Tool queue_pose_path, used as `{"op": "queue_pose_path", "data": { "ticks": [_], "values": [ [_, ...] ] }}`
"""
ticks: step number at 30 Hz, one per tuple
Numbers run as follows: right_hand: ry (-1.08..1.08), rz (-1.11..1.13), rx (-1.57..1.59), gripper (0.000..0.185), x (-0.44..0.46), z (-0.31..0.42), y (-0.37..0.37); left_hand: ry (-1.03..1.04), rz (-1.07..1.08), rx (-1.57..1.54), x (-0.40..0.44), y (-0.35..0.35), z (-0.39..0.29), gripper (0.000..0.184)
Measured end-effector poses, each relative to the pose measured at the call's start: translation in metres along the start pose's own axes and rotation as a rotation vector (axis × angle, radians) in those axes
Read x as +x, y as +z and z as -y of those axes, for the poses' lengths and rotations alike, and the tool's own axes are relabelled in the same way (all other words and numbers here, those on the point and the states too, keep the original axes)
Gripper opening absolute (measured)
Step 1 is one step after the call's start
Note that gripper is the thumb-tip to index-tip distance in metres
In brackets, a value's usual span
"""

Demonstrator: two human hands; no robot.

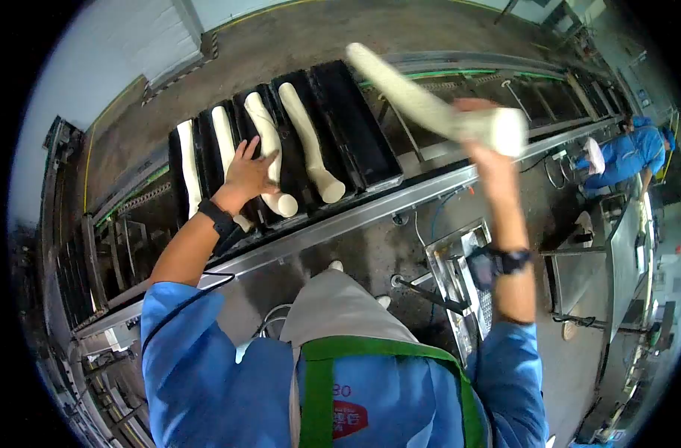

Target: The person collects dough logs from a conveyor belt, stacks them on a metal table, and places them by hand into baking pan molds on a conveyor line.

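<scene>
A black tray (355, 123) with long slots lies across the metal rails. Several long, pale, curved pieces rest in its slots, one of them a cream piece (303, 131) right of my left hand. My left hand (249, 173) has its fingers spread over another pale piece (257, 112), touching it. On the right, my right hand (483, 145) is wrapped round a pale piece (407, 93) held in the air over the rails, slightly blurred. The rightmost slot of the tray holds no piece.
The metal conveyor rail (378, 216) runs across in front of me. A metal frame (460, 291) stands below my right forearm. Another person (628, 157) in blue bends over at the far right, near a metal table (628, 261).
</scene>
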State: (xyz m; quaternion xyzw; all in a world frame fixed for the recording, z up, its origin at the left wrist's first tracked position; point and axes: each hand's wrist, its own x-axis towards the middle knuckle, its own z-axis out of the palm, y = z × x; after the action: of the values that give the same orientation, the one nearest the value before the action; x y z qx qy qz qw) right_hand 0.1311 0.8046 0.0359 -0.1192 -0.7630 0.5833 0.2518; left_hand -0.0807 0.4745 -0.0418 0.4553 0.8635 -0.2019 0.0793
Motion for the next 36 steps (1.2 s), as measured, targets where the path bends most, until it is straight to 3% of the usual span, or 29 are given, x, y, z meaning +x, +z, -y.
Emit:
{"op": "queue_pose_path", "data": {
  "ticks": [1,2,3,4,5,9,11,13,15,16,19,21,23,25,26,29,30,36],
  "values": [
    [-0.132,0.136,-0.020,0.044,0.014,-0.024,0.024,-0.072,-0.045,0.029,0.004,-0.001,-0.004,0.082],
    [-0.368,0.178,-0.250,0.050,0.020,-0.071,0.040,-0.106,-0.091,0.025,0.007,0.002,-0.006,0.082],
    [-0.267,0.260,-0.850,0.055,0.012,-0.109,0.052,-0.158,-0.122,0.039,0.008,0.004,-0.008,0.078],
    [-0.300,0.295,-0.882,0.048,0.006,-0.140,0.060,-0.183,-0.104,0.038,0.008,0.007,-0.011,0.077],
    [-0.391,0.298,-0.839,0.039,0.002,-0.152,0.065,-0.207,-0.087,0.033,0.009,0.010,-0.014,0.075],
    [-0.360,0.352,-0.697,0.024,-0.006,-0.140,0.082,-0.228,-0.106,0.020,-0.008,-0.015,-0.027,0.065],
    [-0.378,0.359,-0.662,0.015,-0.007,-0.137,0.089,-0.435,0.347,-0.230,-0.012,-0.052,-0.044,0.060],
    [-0.441,0.359,-0.691,0.015,-0.002,-0.143,0.096,-0.405,0.327,-0.239,-0.014,-0.031,-0.047,0.054],
    [-0.422,0.380,-0.696,0.016,0.006,-0.134,0.108,-0.336,0.145,-0.393,-0.016,-0.017,-0.049,0.050],
    [-0.412,0.412,-0.643,0.017,0.006,-0.127,0.110,-0.300,0.033,-0.281,-0.018,-0.011,-0.052,0.040],
    [-0.468,0.499,-0.617,0.016,0.004,-0.129,0.114,-0.276,0.201,-0.068,-0.024,-0.030,-0.055,0.028],
    [-0.503,0.508,-0.669,0.017,0.006,-0.133,0.113,-0.371,-0.112,-0.067,-0.014,-0.043,-0.061,0.013],
    [-0.512,0.515,-0.706,0.017,0.009,-0.138,0.103,-0.188,-0.140,-0.237,0.013,-0.053,-0.069,0.019],
    [-0.591,0.585,-0.745,0.016,0.011,-0.151,0.090,-0.086,-0.022,-0.165,0.039,-0.044,-0.081,0.022],
    [-0.656,0.649,-0.788,0.015,0.011,-0.157,0.085,-0.179,0.219,-0.150,0.053,-0.044,-0.085,0.028],
    [-0.748,0.606,-0.678,0.013,0.008,-0.159,0.085,-0.251,0.109,-0.028,0.070,-0.024,-0.065,0.041],
    [-0.743,0.615,-0.676,0.013,0.006,-0.159,0.086,-0.294,0.241,-0.016,0.072,-0.029,-0.059,0.049],
    [-0.868,0.561,-0.651,0.009,0.008,-0.159,0.092,-0.267,0.285,0.008,0.061,-0.026,-0.057,0.065]
  ]
}}
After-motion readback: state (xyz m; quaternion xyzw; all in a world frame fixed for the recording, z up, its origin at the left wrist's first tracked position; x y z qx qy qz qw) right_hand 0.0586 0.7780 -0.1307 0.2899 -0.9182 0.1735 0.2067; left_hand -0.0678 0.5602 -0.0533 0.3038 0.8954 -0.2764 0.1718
